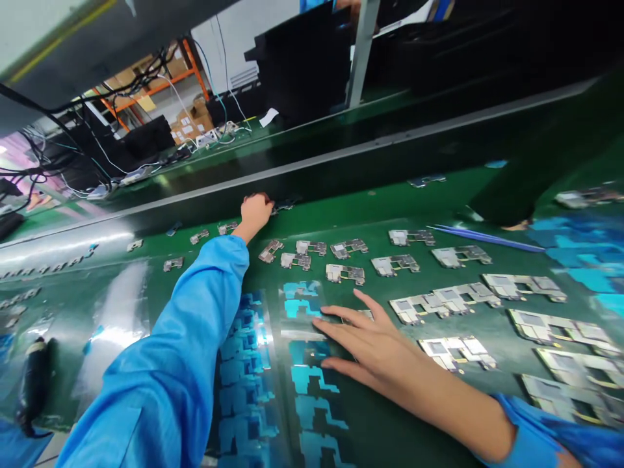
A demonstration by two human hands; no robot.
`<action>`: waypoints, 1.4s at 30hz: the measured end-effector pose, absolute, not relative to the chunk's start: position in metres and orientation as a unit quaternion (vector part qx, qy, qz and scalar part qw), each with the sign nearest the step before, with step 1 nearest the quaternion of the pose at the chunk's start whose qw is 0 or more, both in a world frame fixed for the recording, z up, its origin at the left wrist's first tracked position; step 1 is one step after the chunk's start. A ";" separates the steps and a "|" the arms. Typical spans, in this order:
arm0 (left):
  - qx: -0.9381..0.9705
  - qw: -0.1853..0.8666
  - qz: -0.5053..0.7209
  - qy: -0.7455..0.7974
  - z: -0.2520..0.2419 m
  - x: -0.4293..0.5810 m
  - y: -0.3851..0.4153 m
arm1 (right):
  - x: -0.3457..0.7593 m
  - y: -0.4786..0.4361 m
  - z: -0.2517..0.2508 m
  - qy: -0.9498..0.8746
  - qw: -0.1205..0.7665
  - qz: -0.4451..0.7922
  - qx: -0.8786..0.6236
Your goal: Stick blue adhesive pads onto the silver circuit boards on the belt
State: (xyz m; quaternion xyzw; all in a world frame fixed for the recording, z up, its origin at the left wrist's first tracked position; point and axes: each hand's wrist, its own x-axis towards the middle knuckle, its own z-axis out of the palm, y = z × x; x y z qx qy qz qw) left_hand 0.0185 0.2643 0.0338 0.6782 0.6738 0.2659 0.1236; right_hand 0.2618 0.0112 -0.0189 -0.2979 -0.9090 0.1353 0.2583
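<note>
The right hand (377,344) is lying flat at lower centre, its fingers (341,314) spread apart and clamped on nothing; the fingertips are resting on a clear plastic sheet of cyan-blue die-cut pieces (302,302), just beside a small silver-shielded circuit board (358,315); the left hand (256,213) is curling at the far edge of a glossy green bench mat (341,221), its fingertips hidden, so whether it is gripping anything cannot be told; a small dark circuit board (285,206) is lying just beside it; rows of silver-shielded circuit boards (394,263) are filling the mat's right half; a second clear plastic sheet (246,383) is lying under the left forearm's light-blue sleeve (170,344); a slender blue plastic strip (487,238) is resting at right of centre; orange metal shelving (151,84) and cardboard cartons (192,120) are standing at upper left, behind tangled cables (97,133).
</note>
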 end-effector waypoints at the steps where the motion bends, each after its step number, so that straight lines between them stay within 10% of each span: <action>1: 0.685 0.118 0.266 0.668 0.039 0.017 0.256 | 0.261 0.011 -0.019 -0.908 0.267 0.128 -0.295; 12: 0.770 0.442 0.230 0.399 0.037 0.024 0.033 | 0.258 0.011 -0.009 -0.846 0.329 0.203 -0.366; 26: 0.891 0.346 0.132 0.262 0.044 0.010 0.036 | 0.275 0.016 0.019 -0.642 0.497 0.334 -0.479; 32: 0.790 0.107 0.131 0.589 0.062 -0.036 0.135 | 0.275 0.022 0.007 -0.547 0.448 0.476 -0.524; 42: 0.753 0.094 0.146 0.635 0.015 -0.018 0.133 | 0.277 0.034 0.021 -0.475 0.462 0.521 -0.537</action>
